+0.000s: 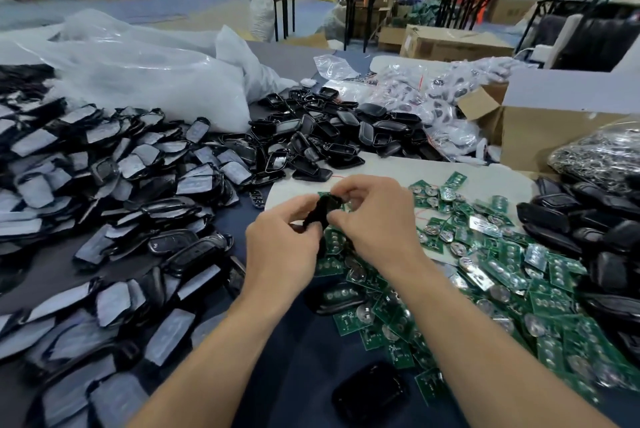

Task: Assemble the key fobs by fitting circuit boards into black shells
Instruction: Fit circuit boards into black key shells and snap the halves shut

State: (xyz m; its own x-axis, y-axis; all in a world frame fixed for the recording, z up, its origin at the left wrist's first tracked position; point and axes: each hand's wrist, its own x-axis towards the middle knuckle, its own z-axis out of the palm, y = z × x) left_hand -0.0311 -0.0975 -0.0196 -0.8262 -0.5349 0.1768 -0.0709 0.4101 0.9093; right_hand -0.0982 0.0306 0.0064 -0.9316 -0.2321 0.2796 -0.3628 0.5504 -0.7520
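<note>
The left hand (282, 240) and right hand (375, 219) meet above the dark table (294, 358), the fingers of the 2 curled round 1 black shell (320, 216) held between them. Green circuit boards (502, 275) lie heaped beneath and to the right. Empty shells (322, 136) pile up beyond, and film-covered fobs (104, 168) spread out at the left.
</note>
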